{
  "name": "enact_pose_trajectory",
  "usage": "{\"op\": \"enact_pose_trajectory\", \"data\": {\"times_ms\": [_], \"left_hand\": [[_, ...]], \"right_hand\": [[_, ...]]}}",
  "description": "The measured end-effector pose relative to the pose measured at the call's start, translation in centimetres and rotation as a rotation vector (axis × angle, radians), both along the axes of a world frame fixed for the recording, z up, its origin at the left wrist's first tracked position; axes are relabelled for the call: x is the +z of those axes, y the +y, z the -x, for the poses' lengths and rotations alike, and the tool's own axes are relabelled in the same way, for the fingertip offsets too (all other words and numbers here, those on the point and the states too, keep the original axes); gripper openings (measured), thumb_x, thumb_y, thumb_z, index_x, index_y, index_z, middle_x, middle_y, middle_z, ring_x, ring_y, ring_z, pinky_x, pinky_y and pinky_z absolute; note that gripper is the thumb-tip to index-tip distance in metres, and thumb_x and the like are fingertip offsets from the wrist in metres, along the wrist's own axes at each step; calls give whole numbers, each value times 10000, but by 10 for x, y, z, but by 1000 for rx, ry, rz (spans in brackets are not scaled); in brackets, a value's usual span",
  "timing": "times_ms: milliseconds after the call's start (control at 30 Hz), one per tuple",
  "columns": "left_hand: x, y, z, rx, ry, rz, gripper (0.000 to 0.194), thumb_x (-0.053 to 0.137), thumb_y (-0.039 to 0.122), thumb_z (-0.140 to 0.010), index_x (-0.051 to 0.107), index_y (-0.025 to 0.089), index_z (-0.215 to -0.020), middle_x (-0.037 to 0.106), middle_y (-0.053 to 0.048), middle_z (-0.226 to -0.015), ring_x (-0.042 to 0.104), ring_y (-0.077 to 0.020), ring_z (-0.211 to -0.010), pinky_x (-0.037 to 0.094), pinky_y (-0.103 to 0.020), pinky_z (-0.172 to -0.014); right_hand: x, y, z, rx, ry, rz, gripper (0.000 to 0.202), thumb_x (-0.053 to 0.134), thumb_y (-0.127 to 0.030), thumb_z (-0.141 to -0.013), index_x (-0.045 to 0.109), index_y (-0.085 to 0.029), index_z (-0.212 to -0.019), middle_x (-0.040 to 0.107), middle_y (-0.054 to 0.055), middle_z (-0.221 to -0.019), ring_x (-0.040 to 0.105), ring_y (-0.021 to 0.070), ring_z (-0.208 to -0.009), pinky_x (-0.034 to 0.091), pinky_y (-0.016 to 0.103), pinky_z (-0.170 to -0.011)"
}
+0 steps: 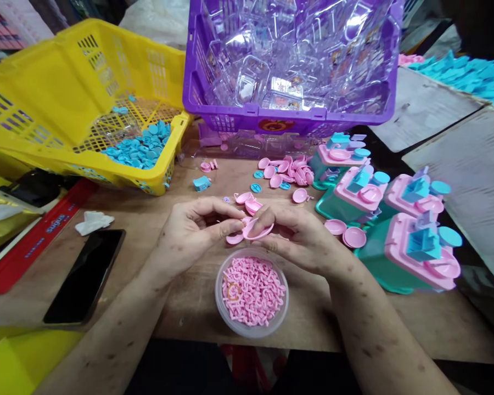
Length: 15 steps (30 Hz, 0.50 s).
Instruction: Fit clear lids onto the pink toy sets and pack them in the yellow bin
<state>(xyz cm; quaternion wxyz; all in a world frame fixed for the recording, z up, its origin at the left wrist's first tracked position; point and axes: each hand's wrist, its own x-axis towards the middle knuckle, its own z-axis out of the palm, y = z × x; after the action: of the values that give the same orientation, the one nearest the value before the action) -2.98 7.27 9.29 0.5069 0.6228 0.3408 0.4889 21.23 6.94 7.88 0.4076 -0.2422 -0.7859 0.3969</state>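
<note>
My right hand (298, 233) pinches a shallow pink toy pan (261, 232), its thumb and fingers on the rim and inside. Against the pan's left edge, my left hand (200, 227) is closed with its fingertips on a small pink plastic piece (244, 220), mostly covered by the fingers. Other pink pans (253, 206) lie just beyond the fingertips. Directly below both hands stands a round clear tub (219, 296) full of small pink twisted pieces (255, 293), with a tan rubber band (233, 291) among them.
Pink pans and spoons (298, 170) are piled farther back. Several toy sets with pink tops (399, 241) stand at right. A yellow basket (148, 181) holds blue discs; a purple basket (214, 112) holds clear packaging. A phone (86, 274) and tissue (94, 222) lie left.
</note>
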Motion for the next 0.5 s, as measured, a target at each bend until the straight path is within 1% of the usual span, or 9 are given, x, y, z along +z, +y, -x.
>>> {"op": "enact_pose_trajectory", "data": {"times_ms": [133,200,300,400,500], "left_hand": [[1,-2,0,-5,-5,-15,127,991,274,-874,912,221,-958,890,-64,-968,852,-196,-879,698,-245,-809],[2,-3,0,-9,-13,-23,120,987,265,-873,908,220,-952,888,-62,-970,850,-200,-889,698,-253,-820],[4,-5,1,-18,4,-26,110,979,271,-877,907,216,-940,884,-65,-963,845,-209,-907,696,-277,-861],[5,-7,3,-2,9,17,140,982,303,-874,907,210,-948,883,-76,-985,844,-227,-926,703,-294,-855],[4,-9,4,-4,1,28,154,987,308,-868,909,210,-958,882,-81,-998,846,-238,-951,707,-295,-854]], "right_hand": [[-1,1,0,48,20,-11,23,765,-218,-1088,773,-230,-1070,844,54,-1117,809,191,-1067,665,331,-965],[-2,0,0,71,17,-10,14,767,-230,-1090,769,-230,-1077,842,53,-1110,806,188,-1059,663,327,-966],[-2,-1,1,63,-6,-2,16,758,-244,-1099,764,-231,-1094,835,49,-1079,803,181,-1018,660,315,-931],[-3,-2,1,57,-10,15,36,756,-269,-1104,753,-235,-1114,826,58,-1103,805,196,-1053,659,340,-949],[-3,-3,-1,45,-10,4,14,755,-247,-1098,752,-238,-1108,815,63,-1105,801,203,-1064,662,351,-961]]}}
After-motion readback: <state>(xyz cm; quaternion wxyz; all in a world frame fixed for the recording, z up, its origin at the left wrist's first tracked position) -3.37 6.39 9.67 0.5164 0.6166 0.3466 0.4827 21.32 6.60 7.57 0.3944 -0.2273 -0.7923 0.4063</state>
